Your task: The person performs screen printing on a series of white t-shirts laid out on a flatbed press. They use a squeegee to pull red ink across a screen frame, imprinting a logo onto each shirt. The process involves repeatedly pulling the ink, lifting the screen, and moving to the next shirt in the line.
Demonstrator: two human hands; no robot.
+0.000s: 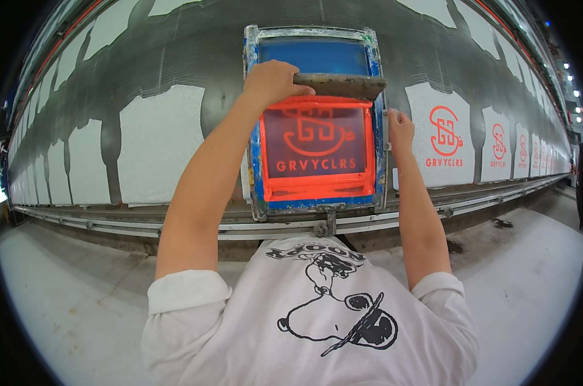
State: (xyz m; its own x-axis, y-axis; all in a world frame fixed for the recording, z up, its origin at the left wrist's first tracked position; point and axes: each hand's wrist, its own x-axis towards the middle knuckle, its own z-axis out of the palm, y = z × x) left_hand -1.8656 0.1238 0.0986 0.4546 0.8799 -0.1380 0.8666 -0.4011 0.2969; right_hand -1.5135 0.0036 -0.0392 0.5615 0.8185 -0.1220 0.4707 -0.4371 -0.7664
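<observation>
In front of me a printing screen (261, 151) in a blue, ink-stained frame lies flat over a long dark print table. Red ink borders its mesh, and a red emblem with lettering shows there. My left hand (272, 80) is closed round the left end of a squeegee (343, 84), a long, dark-stained bar lying across the screen above the emblem. My right hand (400, 132) has its fingers curled at the right edge of the frame and appears to grip it. Its fingertips are partly hidden.
White fabric pieces lie along the dark table (224, 109). Those to the right, such as one fabric piece (458, 164), bear the red emblem; a left fabric piece (163, 148) is plain. A metal rail (362, 223) with a clamp (330, 219) runs along the near edge.
</observation>
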